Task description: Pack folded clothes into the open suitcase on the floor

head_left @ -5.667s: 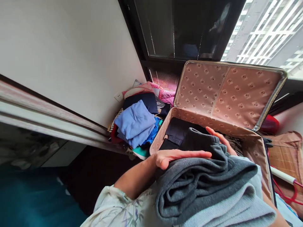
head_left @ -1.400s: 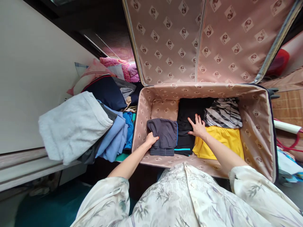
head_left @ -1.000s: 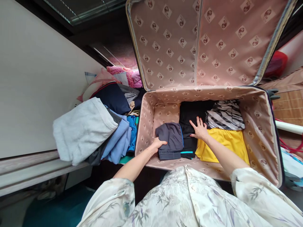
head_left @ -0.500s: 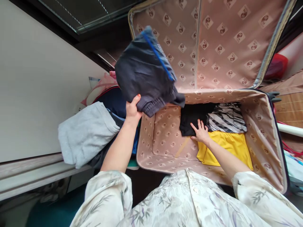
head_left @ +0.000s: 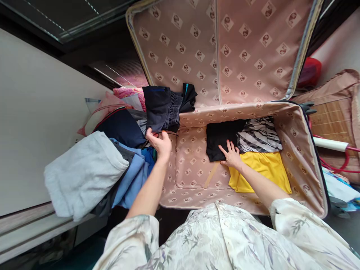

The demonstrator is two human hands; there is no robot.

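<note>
A heap of folded clothes, a pale grey piece (head_left: pixel 84 174) lowest and light blue ones (head_left: pixel 132 176) over it, lay against the wall left of the open suitcase (head_left: pixel 309 157). Just above that heap, the left hand (head_left: pixel 159 141) hovered with fingers spread and loose, gripping nothing; the dark grey folded shorts (head_left: pixel 161 108) sat immediately above its fingertips, draped over the suitcase's far left corner, their long axis running sideways toward the lid (head_left: pixel 219 48). Whether the fingertips touched the cloth could not be told. The left hand was much the nearer of the two to the shorts. Farther right, inside the case, the right hand (head_left: pixel 231 155) pressed flat, palm down and fingers apart, on a black folded garment (head_left: pixel 218 140), beside a yellow one (head_left: pixel 261 170) and a striped one (head_left: pixel 260 135).
</note>
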